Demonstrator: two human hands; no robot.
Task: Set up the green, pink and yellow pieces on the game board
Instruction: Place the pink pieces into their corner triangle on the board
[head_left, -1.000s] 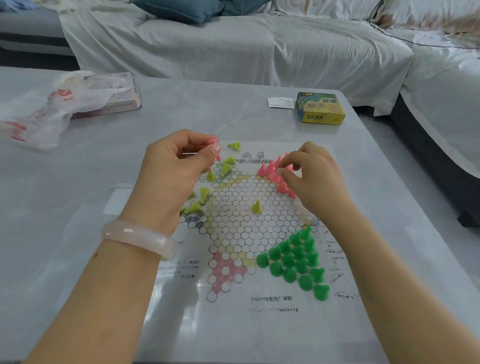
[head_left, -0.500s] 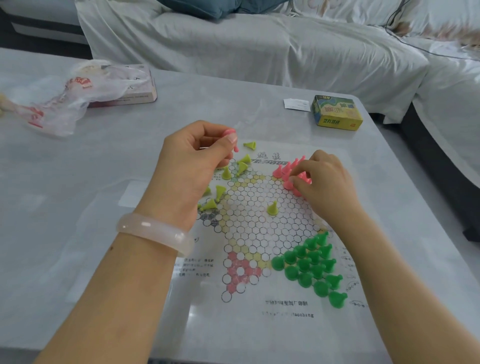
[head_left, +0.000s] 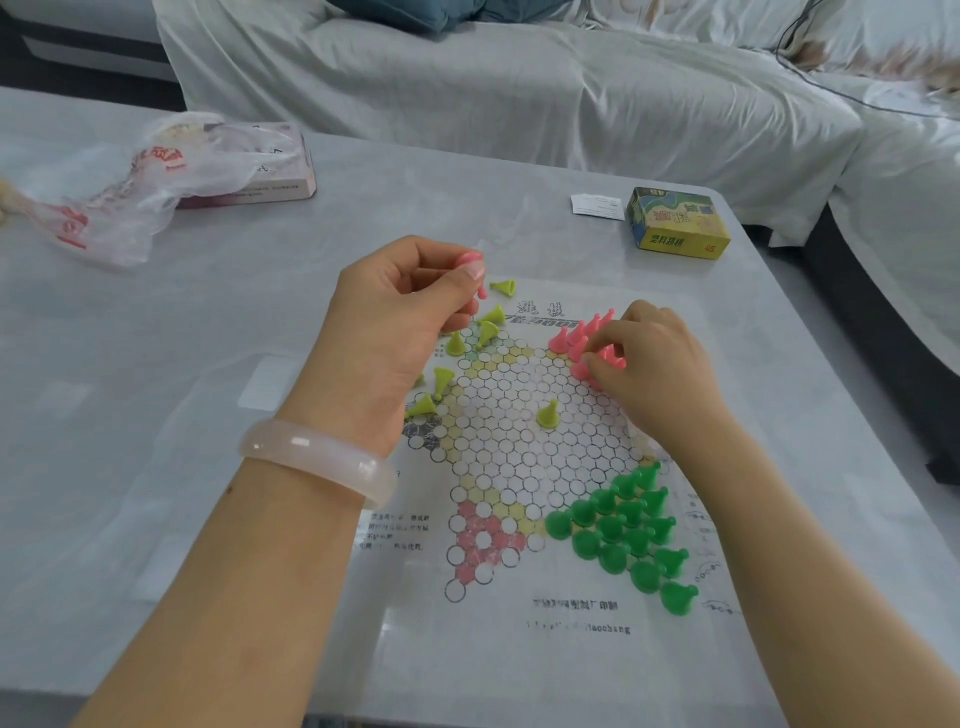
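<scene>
Holding steady: left hand (head_left: 400, 322) still pinches a spare pink piece (head_left: 471, 266); right hand (head_left: 649, 358) keeps pinching into the pink cluster (head_left: 576, 335), so pink is unfinished.

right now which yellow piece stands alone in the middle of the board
The upright yellow piece on the central white hexagon field; the other yellow pieces cluster at the board's upper-left corner, several tipped over.
</scene>
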